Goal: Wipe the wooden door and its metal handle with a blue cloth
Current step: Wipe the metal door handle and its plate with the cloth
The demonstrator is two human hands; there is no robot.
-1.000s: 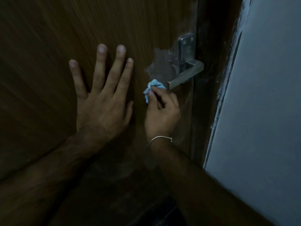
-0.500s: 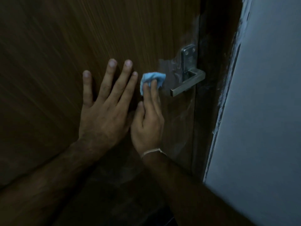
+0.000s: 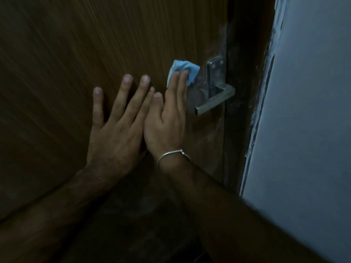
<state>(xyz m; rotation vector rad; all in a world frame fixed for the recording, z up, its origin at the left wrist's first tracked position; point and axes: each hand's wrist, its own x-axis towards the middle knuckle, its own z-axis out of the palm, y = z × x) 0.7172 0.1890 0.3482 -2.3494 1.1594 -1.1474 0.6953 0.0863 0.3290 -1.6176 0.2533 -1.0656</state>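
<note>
The dark wooden door fills the left and middle of the head view. Its metal lever handle sits at the door's right edge, lever pointing left. My left hand lies flat on the door with fingers spread. My right hand, with a metal bangle at the wrist, presses a small blue cloth against the door with straight fingers, just left of the handle's backplate. The two hands touch side by side. A paler wiped patch shows on the wood beside the handle.
A dark door frame runs down right of the handle. Beyond it stands a pale grey-blue wall with a rough painted edge. The scene is dim.
My right hand went from pinching the cloth under the lever's end to pressing it flat, then slid up and right toward the backplate. My left hand stayed flat on the door.
</note>
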